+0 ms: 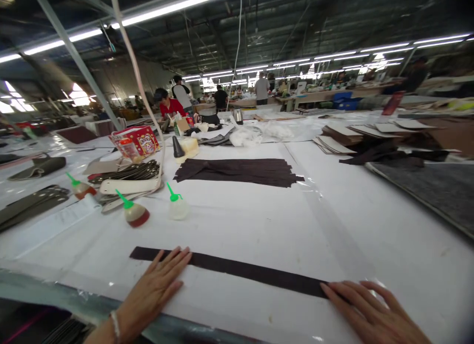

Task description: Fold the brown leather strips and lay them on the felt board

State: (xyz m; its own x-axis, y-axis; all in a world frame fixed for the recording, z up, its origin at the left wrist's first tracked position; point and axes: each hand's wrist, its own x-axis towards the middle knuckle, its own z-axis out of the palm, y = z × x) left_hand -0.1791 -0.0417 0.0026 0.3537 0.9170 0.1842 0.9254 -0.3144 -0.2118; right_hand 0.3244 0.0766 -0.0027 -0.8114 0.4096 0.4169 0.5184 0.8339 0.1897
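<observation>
A long dark brown strip (252,270), leather or fabric, lies flat across the white table (237,225) close to its front edge. My left hand (161,280) rests on the strip near its left end, fingers stretched out over it. At the strip's right end, my right hand (366,304) lies flat with its fingers extended; the fingertips touch and partly cover that end. Neither hand grips anything. Further back is a pile of similar dark strips (237,171), laid side by side and overlapping.
Several green-tipped squeeze bottles, among them one with reddish liquid (136,213) and a clear one (178,206), stand left. Behind them are pale strap pieces (128,186) and a black cone (178,146). A dark grey sheet (429,191) lies right. People work in the background.
</observation>
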